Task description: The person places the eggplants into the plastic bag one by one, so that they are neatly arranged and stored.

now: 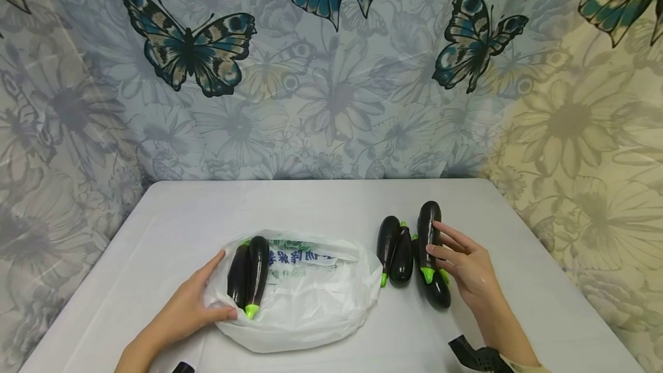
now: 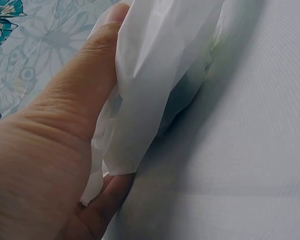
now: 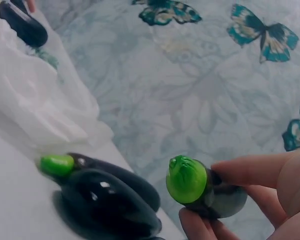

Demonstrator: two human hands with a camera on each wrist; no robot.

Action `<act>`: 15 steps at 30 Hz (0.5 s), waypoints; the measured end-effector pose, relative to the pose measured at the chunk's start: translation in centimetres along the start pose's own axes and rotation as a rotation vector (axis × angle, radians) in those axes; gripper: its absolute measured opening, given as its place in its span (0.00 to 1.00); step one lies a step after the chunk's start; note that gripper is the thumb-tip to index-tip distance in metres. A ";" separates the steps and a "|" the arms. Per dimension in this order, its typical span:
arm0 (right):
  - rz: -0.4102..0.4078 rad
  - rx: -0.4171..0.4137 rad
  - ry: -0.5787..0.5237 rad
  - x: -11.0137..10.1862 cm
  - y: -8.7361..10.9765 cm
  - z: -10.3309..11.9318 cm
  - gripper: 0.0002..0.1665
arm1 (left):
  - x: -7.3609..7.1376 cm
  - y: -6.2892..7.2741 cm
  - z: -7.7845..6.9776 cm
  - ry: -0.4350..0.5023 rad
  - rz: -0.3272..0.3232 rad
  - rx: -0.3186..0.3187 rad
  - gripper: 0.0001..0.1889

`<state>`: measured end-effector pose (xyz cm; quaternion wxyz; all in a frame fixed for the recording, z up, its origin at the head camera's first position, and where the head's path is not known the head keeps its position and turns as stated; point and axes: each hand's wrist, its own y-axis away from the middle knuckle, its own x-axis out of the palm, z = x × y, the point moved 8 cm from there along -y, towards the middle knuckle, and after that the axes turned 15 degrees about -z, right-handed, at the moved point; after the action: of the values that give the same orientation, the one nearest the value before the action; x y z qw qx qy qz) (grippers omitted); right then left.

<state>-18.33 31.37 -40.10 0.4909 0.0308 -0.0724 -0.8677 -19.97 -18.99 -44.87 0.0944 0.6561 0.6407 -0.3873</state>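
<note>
My right hand point(image 1: 468, 266) pinches a dark, glossy eggplant point(image 1: 429, 229) between thumb and fingers, its green cap point(image 3: 187, 181) pointing toward me. Below it another eggplant point(image 1: 438, 293) lies partly hidden. Two more eggplants point(image 1: 402, 258) lie side by side just left of these, on the table. At the left, my left hand point(image 1: 189, 304) holds the edge of a white plastic bag point(image 1: 316, 315), with thumb and fingers around the plastic point(image 2: 145, 85). Two eggplants point(image 1: 258, 269) lie next to each other at the bag's left end, close to that hand.
A white-covered table point(image 1: 311, 203) carries everything. Behind it hangs a floral backdrop point(image 1: 331, 120) with butterfly prints. Black straps point(image 1: 479, 356) show near the wrists. Green and blue printing point(image 1: 300, 256) marks the bag.
</note>
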 end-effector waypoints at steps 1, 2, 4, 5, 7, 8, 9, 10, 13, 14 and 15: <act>0.016 0.002 -0.006 0.3 0.2 0.0 0.38 | 0.0 0.0 0.0 0.001 0.000 -0.002 0.61; 0.031 0.009 -0.016 0.6 0.4 0.0 0.38 | 0.0 0.1 0.0 0.000 0.001 -0.004 0.61; 0.060 0.017 -0.037 1.1 0.9 0.0 0.38 | 0.0 0.1 0.0 0.001 0.002 -0.007 0.61; 0.070 0.020 -0.044 1.3 1.1 0.0 0.38 | 0.0 0.1 0.0 0.001 0.002 -0.008 0.61; 0.089 0.020 -0.052 1.7 1.5 -0.1 0.38 | -0.1 0.1 -0.1 0.001 0.001 -0.007 0.61; 0.098 0.016 -0.051 1.9 1.7 -0.1 0.37 | -0.1 0.1 -0.1 0.000 0.001 -0.008 0.61; 0.104 0.011 -0.049 2.2 1.9 -0.1 0.37 | -0.1 0.1 -0.1 0.001 0.001 -0.007 0.61; 0.109 0.006 -0.045 2.4 2.0 -0.2 0.37 | -0.1 0.1 -0.1 0.002 0.000 -0.007 0.61; 0.122 -0.008 -0.037 3.1 2.4 -0.4 0.37 | -0.1 0.0 -0.1 0.005 0.003 -0.009 0.61; 0.125 -0.010 -0.035 3.2 2.5 -0.4 0.37 | -0.1 0.1 -0.1 0.006 0.004 -0.011 0.61; 0.127 -0.008 -0.036 3.4 2.6 -0.5 0.37 | -0.1 0.0 -0.1 0.007 0.004 -0.011 0.61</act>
<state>-17.79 27.08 -40.12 0.5436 0.0083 -0.0796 -0.8355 -19.87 -18.97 -44.78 0.0965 0.6584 0.6418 -0.3812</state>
